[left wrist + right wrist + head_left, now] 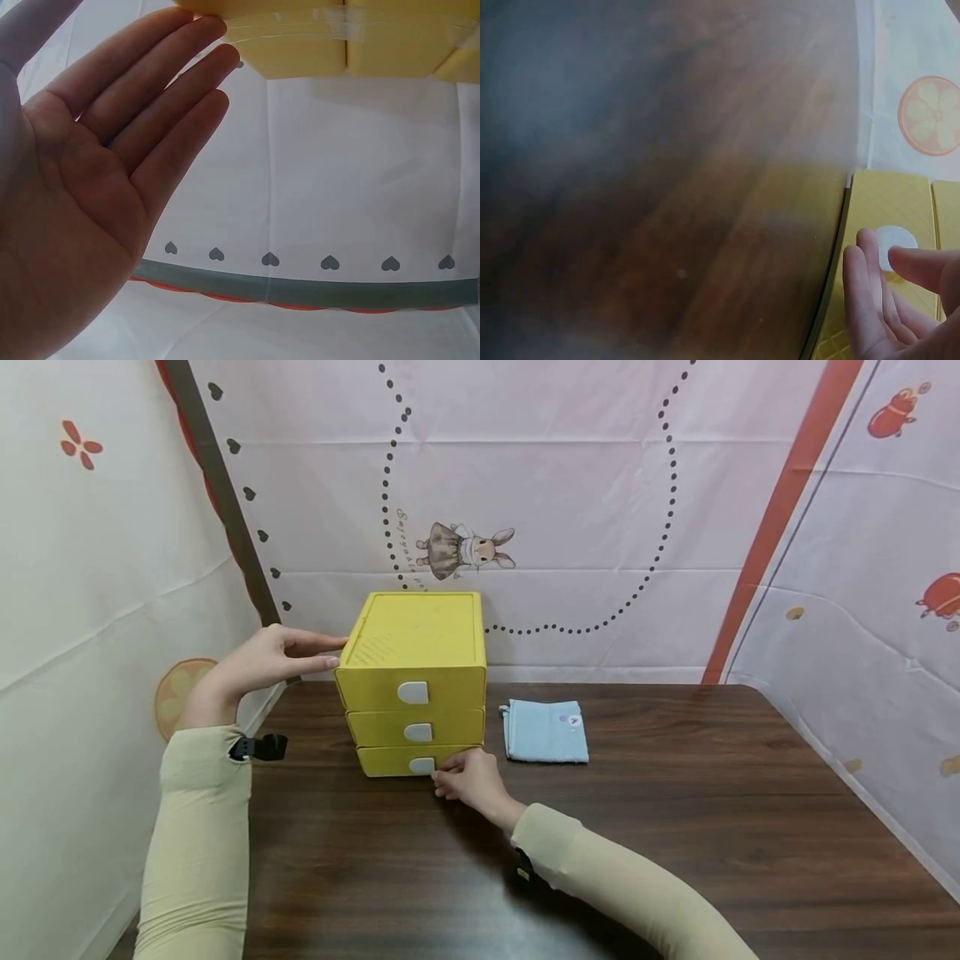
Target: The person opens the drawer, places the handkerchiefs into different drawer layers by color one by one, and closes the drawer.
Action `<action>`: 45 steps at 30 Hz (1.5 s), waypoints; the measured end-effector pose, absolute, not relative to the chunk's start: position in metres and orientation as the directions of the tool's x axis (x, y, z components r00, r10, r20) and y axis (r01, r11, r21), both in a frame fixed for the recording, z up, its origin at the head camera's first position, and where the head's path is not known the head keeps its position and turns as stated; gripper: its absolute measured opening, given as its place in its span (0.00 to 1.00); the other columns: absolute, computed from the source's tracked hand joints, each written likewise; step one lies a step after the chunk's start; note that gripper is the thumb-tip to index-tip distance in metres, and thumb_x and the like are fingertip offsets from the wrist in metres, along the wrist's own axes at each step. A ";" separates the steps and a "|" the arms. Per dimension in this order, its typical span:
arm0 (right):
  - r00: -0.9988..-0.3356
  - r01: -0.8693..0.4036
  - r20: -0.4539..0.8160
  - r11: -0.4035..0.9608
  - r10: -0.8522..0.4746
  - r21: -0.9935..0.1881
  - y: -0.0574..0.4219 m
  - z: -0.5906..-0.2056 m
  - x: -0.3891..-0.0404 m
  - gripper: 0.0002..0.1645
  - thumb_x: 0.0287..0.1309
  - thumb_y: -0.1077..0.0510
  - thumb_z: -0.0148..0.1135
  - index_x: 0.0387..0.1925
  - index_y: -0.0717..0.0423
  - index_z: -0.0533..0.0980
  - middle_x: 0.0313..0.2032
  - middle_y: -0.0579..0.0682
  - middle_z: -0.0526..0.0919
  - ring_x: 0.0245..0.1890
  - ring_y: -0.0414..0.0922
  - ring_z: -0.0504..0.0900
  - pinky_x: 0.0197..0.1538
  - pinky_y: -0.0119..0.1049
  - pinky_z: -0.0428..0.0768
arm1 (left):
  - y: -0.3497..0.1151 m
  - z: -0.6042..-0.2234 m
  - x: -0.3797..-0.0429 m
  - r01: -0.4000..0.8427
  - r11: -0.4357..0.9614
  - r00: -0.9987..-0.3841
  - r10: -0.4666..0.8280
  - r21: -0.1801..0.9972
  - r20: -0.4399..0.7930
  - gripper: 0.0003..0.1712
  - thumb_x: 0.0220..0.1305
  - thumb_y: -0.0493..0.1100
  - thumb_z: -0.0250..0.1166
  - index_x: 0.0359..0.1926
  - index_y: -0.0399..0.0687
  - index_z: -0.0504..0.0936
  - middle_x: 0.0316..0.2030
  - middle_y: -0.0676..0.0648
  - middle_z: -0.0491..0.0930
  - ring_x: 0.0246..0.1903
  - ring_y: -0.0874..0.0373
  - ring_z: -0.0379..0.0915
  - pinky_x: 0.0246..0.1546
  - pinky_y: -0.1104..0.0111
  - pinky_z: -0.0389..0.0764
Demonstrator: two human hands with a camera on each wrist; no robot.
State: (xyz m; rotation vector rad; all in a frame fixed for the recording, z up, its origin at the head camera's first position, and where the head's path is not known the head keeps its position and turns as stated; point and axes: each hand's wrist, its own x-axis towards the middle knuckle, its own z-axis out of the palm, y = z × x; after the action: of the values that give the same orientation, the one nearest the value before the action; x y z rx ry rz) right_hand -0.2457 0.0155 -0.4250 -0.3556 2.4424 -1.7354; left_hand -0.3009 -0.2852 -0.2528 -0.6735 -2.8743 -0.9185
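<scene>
A yellow three-drawer storage box stands on the table, each drawer front bearing a white tab handle. Straight fingers of my left hand touch its upper left side; the left wrist view shows the palm flat and the fingertips at the yellow wall. Down at the bottom drawer, my right hand pinches the white handle between thumb and fingers. All the drawers are closed in the head view.
A folded light blue cloth lies on the dark wooden table, right of the box. Printed fabric hangs behind the table and along both sides.
</scene>
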 end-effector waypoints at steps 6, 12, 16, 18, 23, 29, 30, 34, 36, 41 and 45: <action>-0.958 -0.090 0.004 0.289 -0.287 -0.953 0.014 -0.425 -0.246 0.10 0.58 0.63 0.64 0.37 0.68 0.82 0.29 0.63 0.86 0.28 0.53 0.87 0.32 0.41 0.84 | -0.283 -0.250 -0.300 0.426 0.720 -0.900 0.402 0.547 0.171 0.26 0.61 0.57 0.64 0.59 0.58 0.78 0.56 0.48 0.78 0.56 0.51 0.73 0.51 0.52 0.75; -0.958 -0.075 -0.010 0.283 -0.287 -0.956 0.013 -0.424 -0.246 0.09 0.59 0.64 0.63 0.37 0.69 0.82 0.29 0.63 0.86 0.29 0.54 0.87 0.32 0.41 0.84 | -0.283 -0.250 -0.301 0.427 0.719 -0.899 0.403 0.549 0.171 0.25 0.61 0.56 0.64 0.59 0.59 0.78 0.55 0.49 0.79 0.55 0.53 0.74 0.50 0.55 0.76; -0.954 -0.079 -0.008 0.277 -0.301 -0.958 0.014 -0.424 -0.246 0.09 0.59 0.65 0.62 0.37 0.70 0.82 0.29 0.63 0.86 0.30 0.54 0.87 0.32 0.41 0.84 | -0.284 -0.251 -0.302 0.427 0.724 -0.899 0.402 0.542 0.171 0.25 0.61 0.56 0.64 0.59 0.59 0.78 0.55 0.49 0.79 0.55 0.54 0.74 0.49 0.57 0.76; -0.952 -0.084 -0.006 0.278 -0.307 -0.957 0.014 -0.424 -0.246 0.09 0.59 0.65 0.62 0.37 0.70 0.82 0.29 0.63 0.86 0.30 0.54 0.87 0.33 0.41 0.84 | -0.284 -0.251 -0.302 0.425 0.725 -0.900 0.402 0.542 0.168 0.25 0.61 0.56 0.64 0.59 0.58 0.78 0.56 0.49 0.79 0.55 0.53 0.73 0.49 0.57 0.76; -0.947 -0.092 -0.003 0.280 -0.322 -0.956 0.014 -0.425 -0.244 0.09 0.58 0.66 0.62 0.37 0.71 0.82 0.29 0.62 0.86 0.30 0.54 0.87 0.33 0.41 0.84 | -0.284 -0.251 -0.302 0.419 0.731 -0.903 0.397 0.538 0.163 0.25 0.61 0.55 0.64 0.60 0.58 0.77 0.56 0.48 0.78 0.55 0.54 0.73 0.48 0.59 0.76; -0.944 -0.085 -0.013 0.283 -0.329 -0.955 0.015 -0.425 -0.242 0.10 0.57 0.67 0.62 0.39 0.71 0.81 0.29 0.60 0.86 0.28 0.50 0.87 0.32 0.39 0.84 | -0.284 -0.251 -0.301 0.426 0.727 -0.901 0.398 0.539 0.175 0.25 0.61 0.56 0.64 0.59 0.59 0.78 0.55 0.49 0.79 0.55 0.54 0.74 0.46 0.63 0.76; -0.944 -0.083 -0.016 0.283 -0.328 -0.956 0.015 -0.425 -0.241 0.10 0.57 0.67 0.62 0.39 0.71 0.81 0.29 0.60 0.87 0.28 0.49 0.87 0.31 0.39 0.83 | -0.283 -0.251 -0.301 0.429 0.726 -0.899 0.398 0.538 0.179 0.25 0.61 0.56 0.64 0.58 0.59 0.78 0.55 0.49 0.79 0.54 0.54 0.74 0.46 0.64 0.76; -0.943 -0.079 -0.021 0.284 -0.332 -0.956 0.016 -0.426 -0.237 0.09 0.57 0.67 0.63 0.38 0.69 0.82 0.29 0.58 0.87 0.27 0.49 0.87 0.32 0.39 0.84 | -0.284 -0.252 -0.301 0.438 0.725 -0.896 0.403 0.532 0.190 0.24 0.61 0.57 0.64 0.58 0.61 0.79 0.55 0.49 0.79 0.54 0.56 0.74 0.45 0.68 0.76; -0.942 -0.079 -0.020 0.281 -0.335 -0.956 0.017 -0.426 -0.234 0.08 0.57 0.67 0.63 0.37 0.69 0.82 0.29 0.59 0.87 0.28 0.50 0.87 0.32 0.40 0.84 | -0.284 -0.253 -0.300 0.437 0.728 -0.896 0.400 0.529 0.190 0.24 0.61 0.57 0.64 0.58 0.61 0.79 0.55 0.49 0.79 0.54 0.56 0.74 0.45 0.68 0.76; -0.938 -0.081 -0.025 0.288 -0.347 -0.954 0.018 -0.425 -0.225 0.09 0.56 0.66 0.64 0.38 0.69 0.82 0.29 0.57 0.87 0.27 0.50 0.87 0.31 0.39 0.83 | -0.284 -0.252 -0.299 0.433 0.735 -0.899 0.397 0.523 0.187 0.25 0.61 0.58 0.63 0.58 0.61 0.78 0.55 0.51 0.79 0.55 0.55 0.74 0.46 0.67 0.76; -0.931 -0.087 -0.028 0.296 -0.365 -0.951 0.019 -0.426 -0.218 0.10 0.56 0.66 0.64 0.39 0.69 0.82 0.29 0.56 0.87 0.27 0.49 0.87 0.31 0.38 0.83 | -0.283 -0.251 -0.299 0.431 0.735 -0.900 0.395 0.523 0.186 0.25 0.61 0.58 0.63 0.59 0.61 0.78 0.55 0.50 0.79 0.55 0.54 0.73 0.47 0.65 0.75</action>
State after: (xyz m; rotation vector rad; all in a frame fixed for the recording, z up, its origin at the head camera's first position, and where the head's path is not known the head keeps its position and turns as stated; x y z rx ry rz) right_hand -0.2185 0.0194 -0.4256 -0.4149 2.3249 -1.6826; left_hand -0.2987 -0.2831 -0.2510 -0.6831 -2.8679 -0.8884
